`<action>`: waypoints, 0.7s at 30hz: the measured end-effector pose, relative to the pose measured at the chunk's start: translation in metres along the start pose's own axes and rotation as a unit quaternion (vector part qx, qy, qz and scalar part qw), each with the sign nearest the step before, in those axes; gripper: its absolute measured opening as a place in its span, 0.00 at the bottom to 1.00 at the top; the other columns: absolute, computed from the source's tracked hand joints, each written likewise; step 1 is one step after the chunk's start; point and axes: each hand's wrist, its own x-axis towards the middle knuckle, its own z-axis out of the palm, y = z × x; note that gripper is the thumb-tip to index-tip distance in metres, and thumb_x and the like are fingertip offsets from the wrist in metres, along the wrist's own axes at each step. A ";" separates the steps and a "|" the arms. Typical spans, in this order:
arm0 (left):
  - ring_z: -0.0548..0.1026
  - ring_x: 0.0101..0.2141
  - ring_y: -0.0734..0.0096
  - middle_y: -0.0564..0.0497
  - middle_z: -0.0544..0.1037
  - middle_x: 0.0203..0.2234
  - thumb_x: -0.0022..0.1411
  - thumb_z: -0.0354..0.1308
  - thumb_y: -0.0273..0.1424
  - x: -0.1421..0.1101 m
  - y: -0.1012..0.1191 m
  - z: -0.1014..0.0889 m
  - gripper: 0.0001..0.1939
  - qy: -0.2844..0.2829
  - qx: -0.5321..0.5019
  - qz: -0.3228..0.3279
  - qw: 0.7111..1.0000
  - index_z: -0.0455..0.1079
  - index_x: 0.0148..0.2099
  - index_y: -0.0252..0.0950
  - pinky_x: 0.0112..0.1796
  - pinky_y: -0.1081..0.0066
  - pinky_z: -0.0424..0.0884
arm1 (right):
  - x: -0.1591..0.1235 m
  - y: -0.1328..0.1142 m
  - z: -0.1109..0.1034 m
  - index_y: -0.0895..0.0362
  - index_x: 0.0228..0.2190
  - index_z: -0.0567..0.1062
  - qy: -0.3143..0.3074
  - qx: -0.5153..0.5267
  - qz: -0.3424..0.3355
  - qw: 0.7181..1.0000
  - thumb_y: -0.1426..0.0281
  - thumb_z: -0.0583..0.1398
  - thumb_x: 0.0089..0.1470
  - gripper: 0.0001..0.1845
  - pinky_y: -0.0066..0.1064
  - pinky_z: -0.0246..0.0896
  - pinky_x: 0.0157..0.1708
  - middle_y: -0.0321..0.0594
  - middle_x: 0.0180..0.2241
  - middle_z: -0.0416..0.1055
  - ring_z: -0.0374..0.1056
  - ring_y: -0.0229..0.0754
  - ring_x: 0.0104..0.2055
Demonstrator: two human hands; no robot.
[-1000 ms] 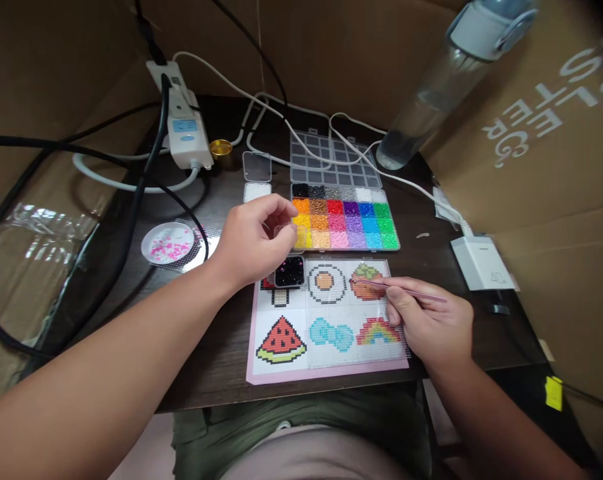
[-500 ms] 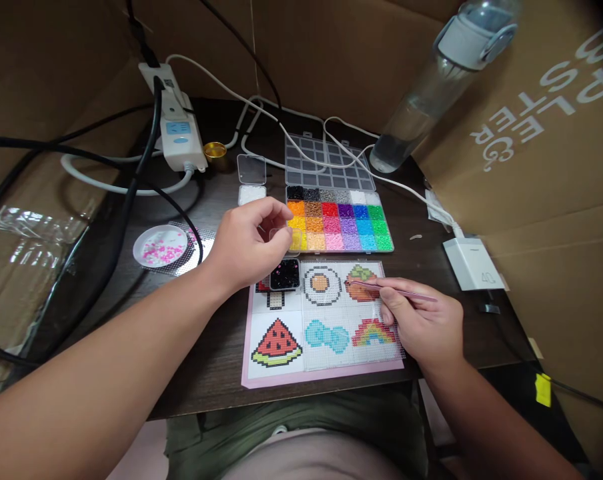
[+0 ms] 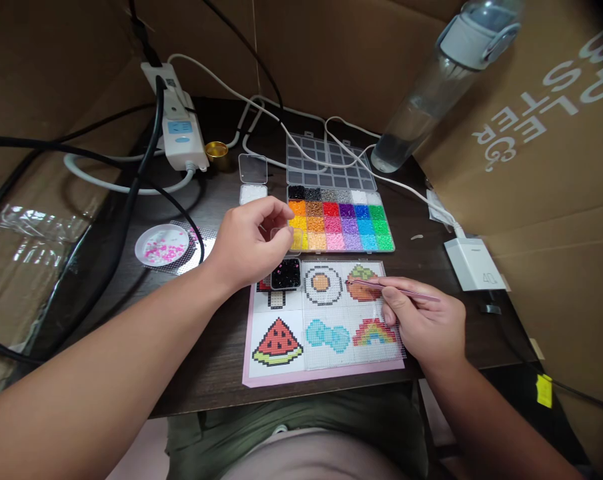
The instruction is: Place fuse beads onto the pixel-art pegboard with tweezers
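Note:
My left hand (image 3: 249,243) is curled over a small clear lid (image 3: 284,238), pinching it just above a little black box of dark beads (image 3: 286,273). That box sits on the top left of a clear pegboard over a pattern sheet (image 3: 326,319) showing a watermelon, an egg, a rainbow and other pictures. My right hand (image 3: 424,323) rests on the sheet's right side, closed on pink tweezers (image 3: 394,289) whose tip touches the orange fruit picture (image 3: 361,283). Behind lies a bead tray (image 3: 341,220) with many colours.
A power strip (image 3: 179,127) and several cables cross the back left. A white dish of pink beads (image 3: 164,245) is at the left. A clear water bottle (image 3: 431,87) leans at the back right, and a white charger (image 3: 474,263) sits to the right. Cardboard walls surround the table.
Both hands stay almost where they were. The view has shifted slightly, nothing was picked up or let go.

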 end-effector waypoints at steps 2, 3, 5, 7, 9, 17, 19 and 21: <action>0.70 0.24 0.73 0.54 0.74 0.24 0.51 0.61 0.28 0.000 0.000 0.000 0.06 0.001 0.000 0.001 1.000 0.73 0.35 0.37 0.26 0.71 0.68 | 0.000 -0.001 0.000 0.57 0.37 0.84 -0.001 0.000 -0.002 1.000 0.67 0.63 0.59 0.09 0.26 0.60 0.15 0.33 0.15 0.69 0.62 0.33 0.16; 0.70 0.24 0.73 0.54 0.74 0.24 0.51 0.61 0.28 0.000 0.000 0.000 0.06 0.001 0.002 0.001 1.000 0.73 0.35 0.37 0.26 0.71 0.68 | 0.000 -0.002 0.001 0.57 0.37 0.84 0.000 0.001 -0.002 1.000 0.68 0.63 0.59 0.09 0.26 0.60 0.15 0.33 0.15 0.70 0.62 0.33 0.16; 0.70 0.24 0.73 0.54 0.74 0.24 0.51 0.61 0.28 0.000 0.000 0.000 0.06 0.001 0.004 0.000 1.000 0.73 0.35 0.37 0.26 0.71 0.68 | 0.001 -0.003 0.001 0.57 0.37 0.84 0.004 0.003 -0.005 1.000 0.69 0.64 0.58 0.08 0.26 0.61 0.15 0.33 0.15 0.70 0.62 0.33 0.15; 0.70 0.24 0.73 0.54 0.74 0.24 0.51 0.61 0.28 0.000 0.000 0.000 0.06 0.002 0.003 0.001 1.000 0.73 0.35 0.37 0.26 0.71 0.68 | 0.001 -0.003 0.002 0.58 0.37 0.84 0.008 0.004 -0.009 1.000 0.70 0.64 0.58 0.08 0.26 0.61 0.15 0.33 0.15 0.70 0.63 0.33 0.15; 0.70 0.24 0.73 0.54 0.74 0.24 0.51 0.61 0.28 0.000 0.000 0.000 0.06 0.002 0.000 0.002 1.000 0.73 0.35 0.36 0.26 0.71 0.68 | 0.002 -0.004 0.003 0.58 0.37 0.83 0.012 0.006 -0.013 1.000 0.70 0.64 0.58 0.08 0.26 0.61 0.15 0.33 0.15 0.71 0.63 0.33 0.15; 0.70 0.23 0.75 0.54 0.74 0.24 0.51 0.61 0.27 0.000 -0.002 0.000 0.06 0.005 -0.001 0.008 1.000 0.73 0.35 0.35 0.25 0.73 0.67 | 0.002 -0.004 0.003 0.59 0.37 0.83 0.004 0.012 -0.028 1.000 0.72 0.63 0.58 0.08 0.26 0.62 0.14 0.41 0.27 0.80 0.64 0.31 0.15; 0.70 0.23 0.75 0.54 0.74 0.24 0.51 0.61 0.27 0.000 -0.002 0.000 0.06 0.006 -0.003 0.010 1.000 0.73 0.35 0.35 0.25 0.73 0.67 | 0.001 -0.003 0.003 0.58 0.37 0.83 0.001 0.015 -0.031 0.999 0.73 0.63 0.58 0.08 0.26 0.62 0.15 0.40 0.26 0.79 0.64 0.31 0.16; 0.70 0.23 0.75 0.54 0.74 0.24 0.51 0.61 0.27 0.000 -0.003 0.000 0.07 0.008 -0.003 0.013 1.000 0.73 0.35 0.35 0.25 0.73 0.67 | 0.001 -0.002 0.002 0.57 0.38 0.83 -0.001 0.016 -0.034 0.999 0.74 0.63 0.58 0.08 0.25 0.62 0.15 0.39 0.25 0.78 0.64 0.31 0.16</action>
